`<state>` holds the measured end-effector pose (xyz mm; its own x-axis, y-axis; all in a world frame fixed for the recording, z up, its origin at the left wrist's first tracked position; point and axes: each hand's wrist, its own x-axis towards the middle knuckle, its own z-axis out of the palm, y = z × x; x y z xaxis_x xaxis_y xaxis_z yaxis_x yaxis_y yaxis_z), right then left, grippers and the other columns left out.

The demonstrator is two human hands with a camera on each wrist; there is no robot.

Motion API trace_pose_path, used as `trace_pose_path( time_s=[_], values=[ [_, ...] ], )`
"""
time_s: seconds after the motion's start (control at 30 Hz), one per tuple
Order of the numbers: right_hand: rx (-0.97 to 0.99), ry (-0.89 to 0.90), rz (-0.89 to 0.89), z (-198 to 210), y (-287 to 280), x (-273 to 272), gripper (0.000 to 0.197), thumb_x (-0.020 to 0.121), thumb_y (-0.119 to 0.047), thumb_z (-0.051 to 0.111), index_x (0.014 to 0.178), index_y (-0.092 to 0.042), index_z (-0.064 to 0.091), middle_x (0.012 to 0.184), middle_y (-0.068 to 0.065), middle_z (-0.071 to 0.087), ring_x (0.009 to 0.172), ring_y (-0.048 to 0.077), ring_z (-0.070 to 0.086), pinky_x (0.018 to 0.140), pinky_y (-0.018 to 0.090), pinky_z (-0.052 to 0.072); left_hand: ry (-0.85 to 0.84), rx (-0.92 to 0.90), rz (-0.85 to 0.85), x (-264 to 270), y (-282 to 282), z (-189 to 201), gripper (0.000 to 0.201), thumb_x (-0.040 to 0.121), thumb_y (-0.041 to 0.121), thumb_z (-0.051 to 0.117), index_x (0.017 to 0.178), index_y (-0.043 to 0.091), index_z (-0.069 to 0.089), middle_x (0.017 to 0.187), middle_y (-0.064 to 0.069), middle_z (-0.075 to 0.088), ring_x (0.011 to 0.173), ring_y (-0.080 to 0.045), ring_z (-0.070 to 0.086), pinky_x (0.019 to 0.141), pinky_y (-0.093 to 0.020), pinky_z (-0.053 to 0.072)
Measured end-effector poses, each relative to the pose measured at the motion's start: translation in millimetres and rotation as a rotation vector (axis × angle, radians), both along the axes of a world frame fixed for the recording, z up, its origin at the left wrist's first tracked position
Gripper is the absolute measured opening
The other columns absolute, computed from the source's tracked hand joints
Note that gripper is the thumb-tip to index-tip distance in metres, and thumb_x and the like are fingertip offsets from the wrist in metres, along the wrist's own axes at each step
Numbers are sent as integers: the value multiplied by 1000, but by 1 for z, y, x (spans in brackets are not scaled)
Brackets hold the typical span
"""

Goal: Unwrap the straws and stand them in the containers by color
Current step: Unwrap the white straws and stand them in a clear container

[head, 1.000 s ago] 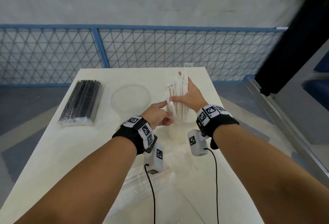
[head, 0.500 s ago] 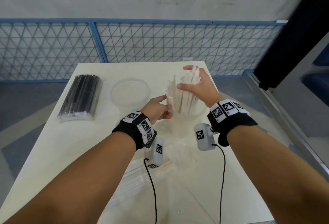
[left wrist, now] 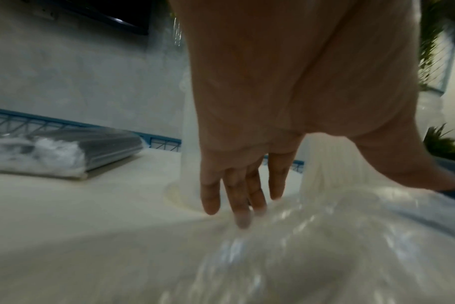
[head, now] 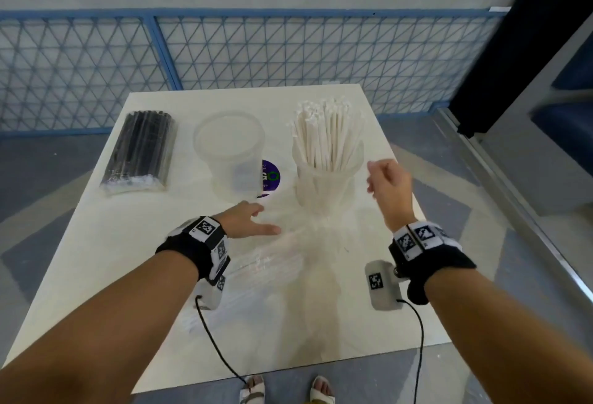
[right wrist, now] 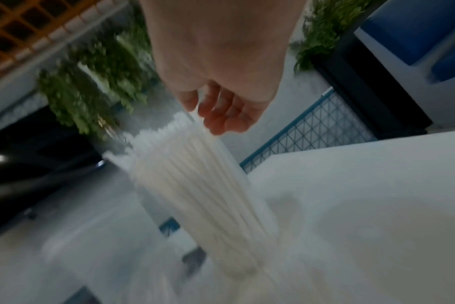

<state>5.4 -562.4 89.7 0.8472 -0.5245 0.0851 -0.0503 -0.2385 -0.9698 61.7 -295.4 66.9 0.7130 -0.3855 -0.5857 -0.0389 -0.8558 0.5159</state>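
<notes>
On the desk (head: 96,243), the sealed black straws (head: 139,150) lie by the far-left corner and the white straws (head: 324,134) stand in the right container (head: 330,179), which either loose-fingered, empty hand, left hand (head: 244,221) or right hand (head: 388,188), could topple by snagging the wrapper (head: 272,262) at its foot.

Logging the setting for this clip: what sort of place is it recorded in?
Probably an indoor demo or recording area, not a kitchen: a bare white table stands on a grey floor, fenced off by a blue mesh barrier, with a potted plant against a plain concrete wall.
</notes>
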Motion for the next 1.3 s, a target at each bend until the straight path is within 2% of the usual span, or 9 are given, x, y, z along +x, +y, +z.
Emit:
trace_pose_path(
  time_s=[0.07, 0.2, 0.33, 0.47, 0.6, 0.67, 0.77, 1.03, 1.3],
  values=[
    [-23, 172, 121, -19, 8, -11, 14, 91, -13, 52, 80, -8, 60, 65, 4, 57, 55, 16, 53, 52, 23, 45, 47, 81, -26, -7, 4, -8, 118, 53, 81, 57, 144, 13, 27, 142, -8, 39, 130, -22, 42, 107, -32, 33],
    [-129, 484, 432, -55, 25, -17, 20, 89, -1, 49, 96, -5, 67, 78, 7, 61, 73, 19, 58, 63, 18, 47, 48, 72, -36, -20, 0, -17, 68, 85, 45, 60, 140, 13, 35, 130, -8, 53, 122, -22, 48, 101, -28, 33],
    [-323, 507, 689, -58, 46, -21, 35, 89, 5, 39, 101, -7, 70, 99, 5, 59, 81, 14, 54, 65, 6, 41, -81, -128, -1, -24, -7, -26, 24, 88, 24, 60, 103, 5, 64, 95, -5, 58, 92, -20, 52, 82, -23, 36],
    [-292, 486, 792, -48, 59, -23, 39, 88, 6, 40, 100, -17, 68, 94, -3, 58, 74, 17, 55, 54, 11, 42, -65, -311, 23, -25, -11, -25, 16, 87, 17, 62, 72, 17, 57, 84, -6, 58, 80, -17, 52, 82, -25, 40],
    [-480, 548, 909, -42, 61, -19, 46, 79, -19, 73, 122, -14, 57, 122, -3, 51, 112, 13, 48, 94, 18, 36, -45, -480, 109, -30, -19, -10, 24, 88, 12, 60, 66, 17, 51, 68, 5, 50, 56, -1, 46, 59, -9, 35],
    [-534, 617, 877, -45, 59, -16, 55, 66, -32, 82, 115, -20, 60, 125, 2, 53, 118, 21, 48, 101, 35, 40, -13, -527, 135, -33, -22, -6, 23, 88, 12, 60, 67, 14, 51, 66, 0, 48, 59, -13, 40, 55, -17, 31],
    [-777, 701, 838, -45, 61, -13, 70, 50, -60, 79, 110, -32, 58, 123, -1, 47, 117, 23, 39, 101, 39, 38, 20, -579, 176, -34, -24, -6, 21, 89, 16, 60, 70, 14, 50, 84, -9, 48, 74, -18, 38, 60, -26, 29],
    [-658, 777, 901, -38, 63, -18, 77, 65, -44, 79, 130, -20, 44, 130, -1, 47, 117, 21, 48, 95, 30, 40, 51, -695, 282, -40, -29, -7, 27, 90, 12, 57, 66, 15, 45, 73, -3, 44, 67, -13, 38, 63, -25, 31],
    [-722, 775, 916, -28, 67, -22, 64, 79, -37, 70, 133, -17, 42, 129, 4, 50, 116, 24, 51, 88, 26, 38, 104, -738, 343, -40, -30, -9, 23, 90, 12, 56, 69, 15, 48, 97, -9, 51, 94, -16, 43, 72, -26, 36]
  ],
)
